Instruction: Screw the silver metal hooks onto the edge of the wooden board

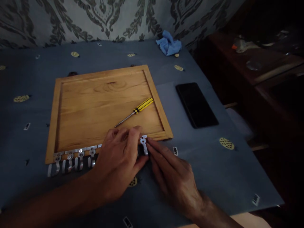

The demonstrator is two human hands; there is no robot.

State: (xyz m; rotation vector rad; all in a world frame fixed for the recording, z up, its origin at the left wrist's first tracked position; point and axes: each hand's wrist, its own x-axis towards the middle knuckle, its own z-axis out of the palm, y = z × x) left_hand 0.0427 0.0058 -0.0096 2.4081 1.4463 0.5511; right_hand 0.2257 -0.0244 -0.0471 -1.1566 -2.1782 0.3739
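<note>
A framed wooden board [102, 107] lies on the table. A metal hook rail [77, 149] runs along its near edge, with several hooks showing at the left; my left hand covers the middle. At the rail's right end, a silver metal hook [144, 145] sits between my hands. My left hand [118, 161] is closed over the rail, fingers bent on the board's edge and thumb by that end hook. My right hand [173, 175] pinches the end hook from the right with its fingertips. A screwdriver [143, 105] with a yellow and black handle rests on the board, near my left knuckles.
A black phone [197, 104] lies right of the board. A crumpled blue cloth [168, 43] is at the back of the table. The blue patterned tablecloth [228, 177] ends in an edge at the right. Beyond it stands dark wooden furniture [237, 63] with small items on it.
</note>
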